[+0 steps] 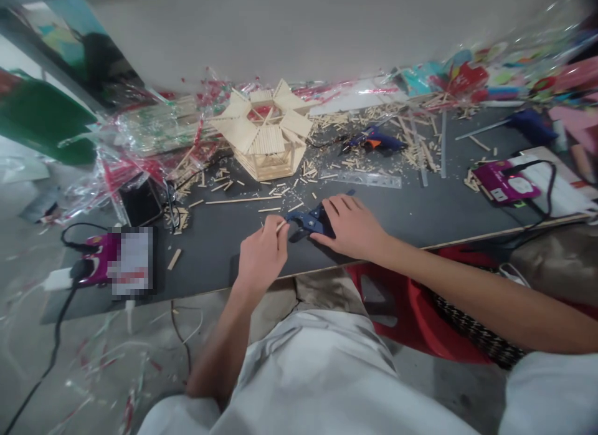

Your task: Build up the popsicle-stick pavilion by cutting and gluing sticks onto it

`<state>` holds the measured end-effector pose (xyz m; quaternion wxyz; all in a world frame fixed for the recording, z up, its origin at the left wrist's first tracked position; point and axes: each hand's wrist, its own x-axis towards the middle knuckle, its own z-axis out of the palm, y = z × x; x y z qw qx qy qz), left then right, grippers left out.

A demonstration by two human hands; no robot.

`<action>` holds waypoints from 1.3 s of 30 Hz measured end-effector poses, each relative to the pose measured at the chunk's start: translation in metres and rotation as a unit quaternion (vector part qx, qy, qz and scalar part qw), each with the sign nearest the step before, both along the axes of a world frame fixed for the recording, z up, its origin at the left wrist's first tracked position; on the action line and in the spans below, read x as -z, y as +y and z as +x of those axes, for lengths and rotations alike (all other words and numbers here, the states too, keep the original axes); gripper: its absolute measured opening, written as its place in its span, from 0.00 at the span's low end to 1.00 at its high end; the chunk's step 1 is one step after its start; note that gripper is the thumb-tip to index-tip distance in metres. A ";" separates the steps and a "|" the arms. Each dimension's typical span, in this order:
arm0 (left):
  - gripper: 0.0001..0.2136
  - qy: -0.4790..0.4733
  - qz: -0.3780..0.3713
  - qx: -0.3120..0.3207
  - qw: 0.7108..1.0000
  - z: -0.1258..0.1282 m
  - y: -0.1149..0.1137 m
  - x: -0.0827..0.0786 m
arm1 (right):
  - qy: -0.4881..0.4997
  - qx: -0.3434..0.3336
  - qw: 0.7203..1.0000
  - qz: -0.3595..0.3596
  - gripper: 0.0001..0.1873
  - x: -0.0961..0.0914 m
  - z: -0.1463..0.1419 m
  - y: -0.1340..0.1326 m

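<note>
Pinched in the fingers of my left hand [264, 251] is a thin wooden stick [280, 226], mostly covered by the fingers. Its end lies at the jaws of a dark blue cutter [312, 223]. My right hand [352, 226] is wrapped over the cutter's handles, pressing it near the table's front edge. Just beyond the hands, a longer wooden stick [243, 199] lies flat among short cut pieces. Farther back stands a model building [268, 139] made of wooden sticks, with flared roof panels around an open top.
A blue glue gun [380, 139] rests behind the hands, near a clear ruler [362, 178]. Purple power sockets [507, 181] with cables sit at the right; a phone [133, 260] lies at the left. Plastic wrappers [144, 133] and wood scraps cover the back.
</note>
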<state>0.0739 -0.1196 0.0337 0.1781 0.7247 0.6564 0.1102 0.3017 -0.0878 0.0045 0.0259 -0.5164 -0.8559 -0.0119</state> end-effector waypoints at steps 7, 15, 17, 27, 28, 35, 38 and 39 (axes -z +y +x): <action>0.10 0.085 0.002 0.031 0.996 -0.014 0.032 -0.018 | 0.109 0.075 0.991 -0.003 0.21 0.007 0.029 0.076; 0.12 0.146 0.028 0.062 0.987 -0.030 0.072 -0.046 | 0.085 0.082 0.992 -0.036 0.11 0.016 0.024 0.108; 0.14 0.152 0.067 0.072 0.983 -0.036 0.081 -0.052 | 0.085 0.085 0.992 -0.040 0.09 0.014 0.022 0.110; 0.10 -0.024 0.131 0.174 0.976 -0.005 0.112 -0.095 | 0.589 0.030 0.788 -0.174 0.21 -0.049 0.002 0.103; 0.13 -0.044 0.124 0.178 0.975 0.000 0.115 -0.098 | 0.629 0.015 0.756 -0.183 0.25 -0.053 -0.004 0.099; 0.23 -0.060 0.106 0.208 0.970 0.016 0.129 -0.096 | 0.702 0.005 0.692 -0.168 0.32 -0.055 -0.029 0.092; 0.23 -0.059 0.100 0.213 0.970 0.012 0.134 -0.093 | 0.676 0.008 0.723 -0.142 0.31 -0.055 -0.032 0.095; 0.22 -0.058 0.101 0.215 0.970 0.008 0.136 -0.093 | 0.643 0.011 0.756 -0.119 0.29 -0.056 -0.031 0.097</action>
